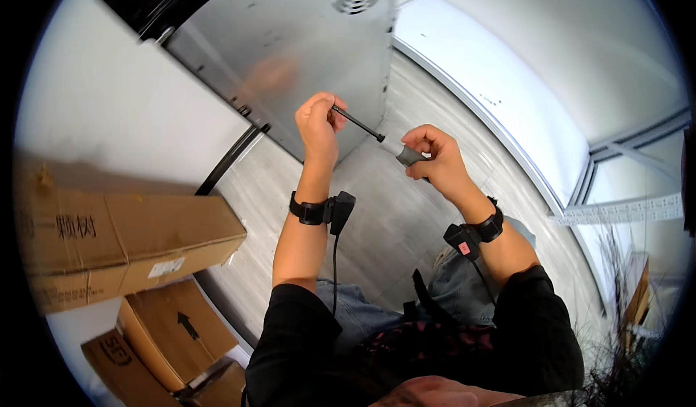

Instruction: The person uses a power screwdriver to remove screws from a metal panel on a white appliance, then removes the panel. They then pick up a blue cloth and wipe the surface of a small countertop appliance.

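Note:
A screwdriver (pixel 360 125) with a long black shaft and a grey handle slants between my hands, in front of a metal panel. My left hand (pixel 317 124) is closed, pinching the shaft's far end between thumb and fingers, which hide the tip. My right hand (pixel 444 166) grips the grey handle at its butt end, fingers curled round it. The tool is held in the air, apart from the panel.
The grey metal cabinet (pixel 290 51) with a round vent grille stands ahead. Cardboard boxes (pixel 138 236) are stacked at the left. A white panel with a metal frame (pixel 500 109) runs along the right. Grey plank flooring (pixel 388 225) lies below my hands.

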### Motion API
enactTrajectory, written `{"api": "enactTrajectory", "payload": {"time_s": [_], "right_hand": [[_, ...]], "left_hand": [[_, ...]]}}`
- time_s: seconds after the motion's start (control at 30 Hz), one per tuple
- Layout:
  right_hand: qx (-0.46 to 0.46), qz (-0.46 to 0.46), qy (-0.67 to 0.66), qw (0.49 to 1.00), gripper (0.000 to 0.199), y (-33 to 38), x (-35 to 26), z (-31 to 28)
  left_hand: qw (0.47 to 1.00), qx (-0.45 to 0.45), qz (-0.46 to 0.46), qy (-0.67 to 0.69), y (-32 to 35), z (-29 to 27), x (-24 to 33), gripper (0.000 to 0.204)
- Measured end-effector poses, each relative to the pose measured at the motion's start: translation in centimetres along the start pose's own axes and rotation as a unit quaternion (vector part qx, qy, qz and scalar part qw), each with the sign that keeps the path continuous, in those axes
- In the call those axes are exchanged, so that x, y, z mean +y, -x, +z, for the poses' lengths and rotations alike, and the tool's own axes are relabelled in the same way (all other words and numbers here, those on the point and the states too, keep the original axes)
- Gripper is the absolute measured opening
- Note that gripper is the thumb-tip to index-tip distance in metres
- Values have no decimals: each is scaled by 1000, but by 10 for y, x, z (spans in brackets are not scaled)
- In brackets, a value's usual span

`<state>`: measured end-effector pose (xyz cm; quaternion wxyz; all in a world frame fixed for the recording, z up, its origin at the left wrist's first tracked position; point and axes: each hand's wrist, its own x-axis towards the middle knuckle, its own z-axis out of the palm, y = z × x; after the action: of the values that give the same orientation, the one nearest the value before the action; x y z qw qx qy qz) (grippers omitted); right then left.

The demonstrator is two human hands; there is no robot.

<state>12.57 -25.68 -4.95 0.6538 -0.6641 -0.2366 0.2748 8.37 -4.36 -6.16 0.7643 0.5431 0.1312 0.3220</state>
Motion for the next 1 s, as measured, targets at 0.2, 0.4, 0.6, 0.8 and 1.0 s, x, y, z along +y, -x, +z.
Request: {"api": "enactTrajectory", "payload": {"time_s": [0.2, 0.4, 0.6, 0.8, 1.0], "right_hand": [[62, 62, 69, 994, 38, 9, 14, -80], [126, 54, 120, 983, 30, -20, 49, -156], [177, 124, 104, 971, 27, -41, 81, -221], [204, 125, 135, 962, 23, -66, 84, -237], [225, 90, 163, 956, 26, -70, 106, -254]], "left_hand": [[992, -26, -106, 63, 4, 66, -78, 20], [976, -3, -196, 99, -36, 139, -147, 19], [954, 43, -284, 92, -53, 203, -214, 16], [938, 178, -288, 70, -78, 230, -250, 14], [946, 143, -288, 48, -92, 226, -271, 14]]}}
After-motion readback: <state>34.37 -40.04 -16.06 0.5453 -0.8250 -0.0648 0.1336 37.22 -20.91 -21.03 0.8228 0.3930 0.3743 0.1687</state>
